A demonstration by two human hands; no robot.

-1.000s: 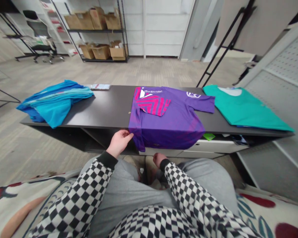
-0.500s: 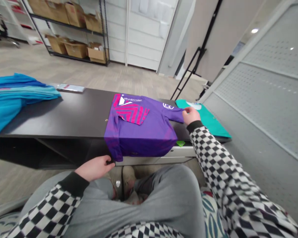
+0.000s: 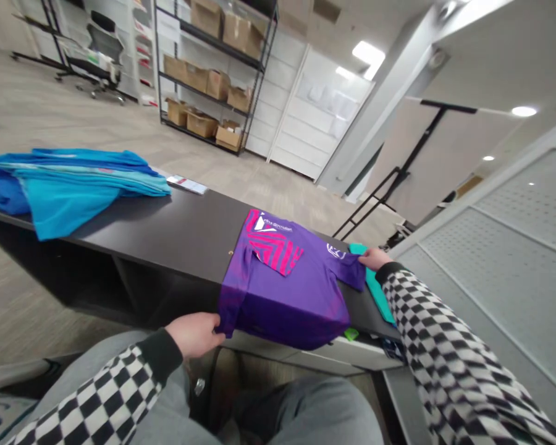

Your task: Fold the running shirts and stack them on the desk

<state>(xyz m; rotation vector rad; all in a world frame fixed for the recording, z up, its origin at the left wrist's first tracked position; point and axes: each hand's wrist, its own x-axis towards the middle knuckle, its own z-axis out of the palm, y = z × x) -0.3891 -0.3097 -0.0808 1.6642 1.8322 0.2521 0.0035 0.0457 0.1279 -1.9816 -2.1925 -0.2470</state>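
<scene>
Two pinches had the purple shirt (image 3: 296, 309): left hand (image 3: 195, 335) just off the table edge (image 3: 167, 264), right hand (image 3: 374, 258) on the sleeve (image 3: 351, 273), decent tabletop (image 3: 185, 225) gap to the blue clothes (image 3: 74, 191).

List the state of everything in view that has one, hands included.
Purple shirt: laid out, near part draped over the front edge
Left hand: grip shut on the shirt's near left corner
Right hand: grip shut on its right sleeve
Blue garments: piled, one corner overhanging
Teal garment: lying flat, partly hidden
Dark cabinet: left side open-fronted
Bottom-shelf right box: open
Ceiling light: lit
</scene>
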